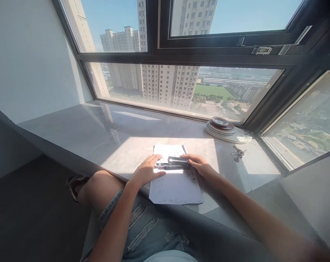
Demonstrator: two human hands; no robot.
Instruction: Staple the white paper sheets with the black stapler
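Note:
A black stapler lies across a stack of white papers, its two arms spread apart and its hinge end at the right. My right hand grips that hinge end, fingers over the top. At the other end, my left hand rests on the papers with thumb and fingers apart, around the stapler's left tip. Whether the left hand touches the tip I cannot tell. Handwritten lines show on the top sheet, and its far edge curls up near the right hand.
On the grey stone sill, stacked round plates or lids stand by the window corner. A bunch of keys lies nearer, to the right of the papers. Window frames border the far side. My knee is at the sill's front edge.

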